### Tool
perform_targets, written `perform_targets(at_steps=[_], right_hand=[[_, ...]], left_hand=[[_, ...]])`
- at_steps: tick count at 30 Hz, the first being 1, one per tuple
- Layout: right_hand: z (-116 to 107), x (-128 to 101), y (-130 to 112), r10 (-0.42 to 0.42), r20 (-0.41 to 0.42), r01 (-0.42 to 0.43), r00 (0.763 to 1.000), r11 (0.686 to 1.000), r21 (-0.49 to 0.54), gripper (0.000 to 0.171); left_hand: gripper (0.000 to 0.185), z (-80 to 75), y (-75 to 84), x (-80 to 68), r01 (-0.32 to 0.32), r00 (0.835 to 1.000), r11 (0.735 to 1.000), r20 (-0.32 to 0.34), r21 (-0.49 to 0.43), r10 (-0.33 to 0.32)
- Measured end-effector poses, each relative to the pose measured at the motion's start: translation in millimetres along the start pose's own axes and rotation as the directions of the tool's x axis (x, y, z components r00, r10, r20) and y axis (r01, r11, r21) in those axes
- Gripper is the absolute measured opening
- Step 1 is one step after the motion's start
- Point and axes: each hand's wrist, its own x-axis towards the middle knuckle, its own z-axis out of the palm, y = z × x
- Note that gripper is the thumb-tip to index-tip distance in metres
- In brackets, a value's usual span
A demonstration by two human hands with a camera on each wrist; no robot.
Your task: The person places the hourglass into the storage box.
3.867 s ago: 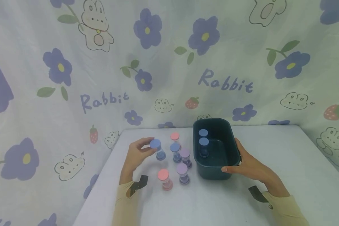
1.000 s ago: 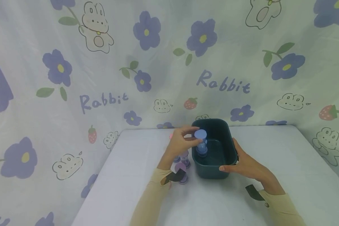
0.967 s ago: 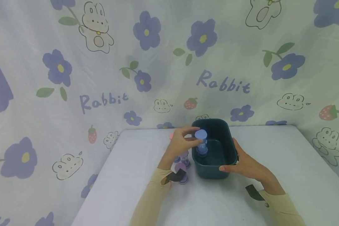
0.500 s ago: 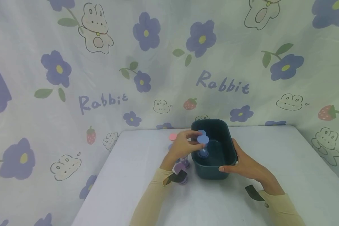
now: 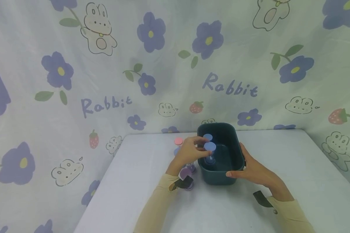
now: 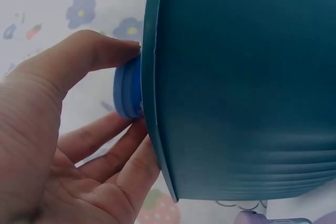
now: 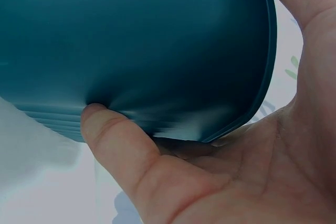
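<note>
- My left hand (image 5: pixel 189 150) and right hand (image 5: pixel 256 168) are bare.
- I wear pale yellow, long, plain sleeves: left sleeve (image 5: pixel 153 207), right sleeve (image 5: pixel 293 210).
- A dark, flat, curved tab (image 5: pixel 184 182) juts from my left cuff.
- A matching dark tab (image 5: pixel 262 199) juts from my right one, a small round stud (image 5: pixel 275 211) near its base.

Right hand (image 7: pixel 252 169) around a teal bin (image 7: pixel 157 35) — one fingertip (image 7: pixel 100 119) against its wall

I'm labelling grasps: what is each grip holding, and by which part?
Left grip: blue hourglass, by its top cap. Right grip: teal bin, by its near right corner.
</note>
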Motion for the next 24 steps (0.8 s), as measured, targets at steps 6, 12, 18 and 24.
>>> perform_targets(at_steps=[6,12,18,24], right_hand=[[0.4,0.6,1.0,-0.019,-0.002,0.019,1.000,1.000,0.008,0.130],[-0.3,-0.9,0.3,-0.018,-0.002,0.018,1.000,1.000,0.007,0.130],[-0.3,-2.7,0.1,-0.013,-0.001,0.013,1.000,1.000,0.005,0.129],[-0.5,-3.0,0.2,-0.007,0.001,0.007,1.000,1.000,0.003,0.130]], left_hand=[[0.051,2.3,1.6,0.3,0.015,1.000,0.997,0.016,0.075,-0.016],[0.051,2.2,2.8,1.2,0.011,0.999,0.986,0.049,0.166,-0.019],[0.048,3.1,4.6,3.2,0.003,0.996,0.962,0.082,0.275,-0.027],[0.047,4.4,6.5,7.1,-0.049,0.992,0.929,0.126,0.367,0.003]])
